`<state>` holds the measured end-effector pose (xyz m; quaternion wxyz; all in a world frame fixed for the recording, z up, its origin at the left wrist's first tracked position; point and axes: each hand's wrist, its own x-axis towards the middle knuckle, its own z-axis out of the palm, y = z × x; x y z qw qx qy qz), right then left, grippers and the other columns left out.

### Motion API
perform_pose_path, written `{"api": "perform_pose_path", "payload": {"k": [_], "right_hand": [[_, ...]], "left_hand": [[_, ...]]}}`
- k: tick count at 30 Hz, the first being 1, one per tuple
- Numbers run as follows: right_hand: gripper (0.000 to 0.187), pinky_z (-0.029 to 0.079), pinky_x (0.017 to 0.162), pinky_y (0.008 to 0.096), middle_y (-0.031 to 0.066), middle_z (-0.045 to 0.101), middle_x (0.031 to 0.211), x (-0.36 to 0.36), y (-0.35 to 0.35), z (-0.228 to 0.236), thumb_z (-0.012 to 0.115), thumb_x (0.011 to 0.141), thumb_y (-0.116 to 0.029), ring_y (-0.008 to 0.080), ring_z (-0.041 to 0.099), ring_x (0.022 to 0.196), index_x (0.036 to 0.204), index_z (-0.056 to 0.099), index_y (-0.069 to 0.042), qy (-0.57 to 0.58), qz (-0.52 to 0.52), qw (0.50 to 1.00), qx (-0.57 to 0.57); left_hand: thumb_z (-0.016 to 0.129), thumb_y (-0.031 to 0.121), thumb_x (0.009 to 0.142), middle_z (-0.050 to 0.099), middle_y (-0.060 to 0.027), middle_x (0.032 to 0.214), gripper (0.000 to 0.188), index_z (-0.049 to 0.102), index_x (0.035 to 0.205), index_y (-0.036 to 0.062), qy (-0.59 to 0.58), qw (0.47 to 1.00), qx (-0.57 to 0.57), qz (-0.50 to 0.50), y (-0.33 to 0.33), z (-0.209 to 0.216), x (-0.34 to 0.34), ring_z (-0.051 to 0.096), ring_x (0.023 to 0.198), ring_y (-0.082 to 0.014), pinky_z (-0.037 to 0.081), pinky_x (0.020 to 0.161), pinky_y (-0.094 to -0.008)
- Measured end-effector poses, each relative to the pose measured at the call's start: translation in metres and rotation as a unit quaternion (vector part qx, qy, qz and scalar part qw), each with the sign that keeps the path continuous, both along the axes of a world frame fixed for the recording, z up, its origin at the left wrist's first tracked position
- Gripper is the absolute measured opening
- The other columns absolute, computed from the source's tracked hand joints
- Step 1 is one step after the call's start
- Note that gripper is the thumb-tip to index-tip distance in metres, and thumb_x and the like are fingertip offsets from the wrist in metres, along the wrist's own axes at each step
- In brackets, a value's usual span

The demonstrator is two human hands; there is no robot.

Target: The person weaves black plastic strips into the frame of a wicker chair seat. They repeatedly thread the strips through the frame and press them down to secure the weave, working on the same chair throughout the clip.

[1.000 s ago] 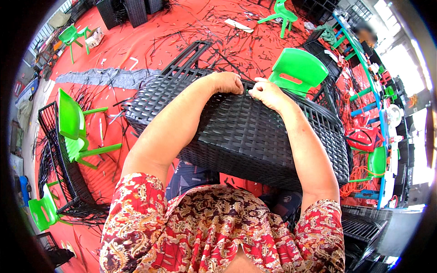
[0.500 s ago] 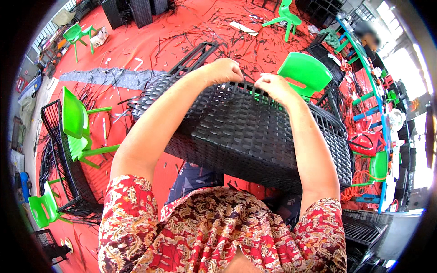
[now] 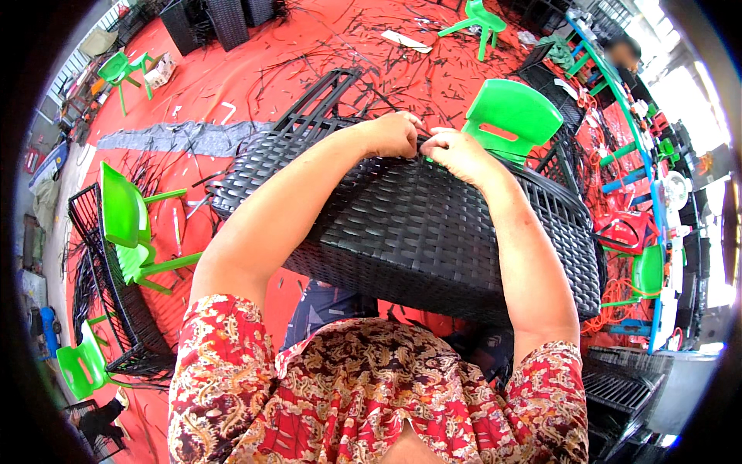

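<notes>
A large piece of black woven wicker furniture (image 3: 417, 224) lies tilted across my lap, its flat woven face toward me. Both hands work at its far edge. My left hand (image 3: 396, 136) is closed, fingers bent down against that edge. Just right of it, my right hand (image 3: 457, 155) has thumb and fingertips pinched together at the same edge. The fingertips of the two hands nearly meet; whatever thin piece they grip there is hidden. Open black slats (image 3: 321, 100) rise at the furniture's far left.
A green plastic chair (image 3: 514, 116) stands just beyond the furniture, another green chair (image 3: 124, 205) to the left beside a black wicker frame (image 3: 135, 309). Black strips litter the red floor covering (image 3: 309, 46). On the right runs a blue-edged table (image 3: 657, 209); a person (image 3: 623, 54) is behind it.
My hands have drawn closer together at the far edge, the left moving slightly right and the right slightly left. A dark-sleeved arm now shows at the lower left.
</notes>
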<state>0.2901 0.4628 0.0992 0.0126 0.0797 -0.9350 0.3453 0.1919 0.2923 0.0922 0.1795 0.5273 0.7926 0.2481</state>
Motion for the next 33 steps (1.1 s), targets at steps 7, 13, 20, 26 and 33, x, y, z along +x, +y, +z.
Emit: {"api": "perform_pose_path", "payload": {"k": [7,13,20,26,33], "right_hand": [[0.028,0.038,0.091,0.0349,0.0172,0.058,0.11,-0.006,-0.035,0.007,0.063,0.078,-0.033,0.0282,0.044,0.12,0.077,0.067,-0.006,-0.033,-0.004,0.999,0.005],[0.028,0.04,0.089,0.033,0.0249,0.054,0.116,-0.01,-0.034,-0.014,0.063,0.072,-0.026,0.0289,0.05,0.113,0.069,0.062,0.002,-0.044,-0.093,0.989,-0.102],[0.024,0.042,0.083,0.034,0.0251,0.052,0.12,-0.011,-0.03,-0.011,0.06,0.07,-0.022,0.0284,0.053,0.107,0.068,0.061,0.002,-0.019,-0.105,0.99,-0.09],[0.019,0.043,0.07,0.0307,0.0219,0.051,0.125,-0.012,-0.025,-0.011,0.059,0.07,-0.017,0.0192,0.057,0.084,0.065,0.057,0.001,-0.074,-0.106,0.977,-0.171],[0.012,0.036,0.081,0.0285,0.0237,0.043,0.131,-0.009,-0.022,-0.001,0.057,0.072,-0.011,0.0215,0.047,0.109,0.066,0.058,0.0,-0.173,-0.081,0.956,-0.224]], "left_hand": [[0.063,0.022,0.072,0.051,-0.0182,0.121,0.021,0.068,0.079,0.0031,-0.111,0.993,-0.006,0.045,-0.056,0.029,-0.014,0.045,0.116,-0.0248,0.035,0.096,-0.0339],[0.065,0.031,0.073,0.038,-0.0166,0.136,0.019,0.071,0.086,0.0169,0.067,0.987,-0.05,0.135,-0.059,-0.008,-0.017,0.036,0.126,-0.0298,0.026,0.104,-0.0389],[0.059,0.036,0.076,0.026,-0.0117,0.144,0.021,0.07,0.092,0.028,0.106,0.976,-0.131,0.136,-0.044,-0.004,0.003,0.019,0.135,-0.0272,0.017,0.103,-0.0554],[0.057,0.037,0.077,0.022,-0.0133,0.146,0.028,0.067,0.102,0.0308,-0.026,0.98,-0.14,0.137,-0.046,-0.009,-0.004,0.02,0.135,-0.0275,0.012,0.104,-0.0567],[0.06,0.034,0.075,0.028,-0.014,0.145,0.024,0.069,0.097,0.0299,-0.074,0.982,-0.105,0.139,-0.049,-0.015,-0.007,0.027,0.133,-0.0283,0.011,0.104,-0.0541]]}}
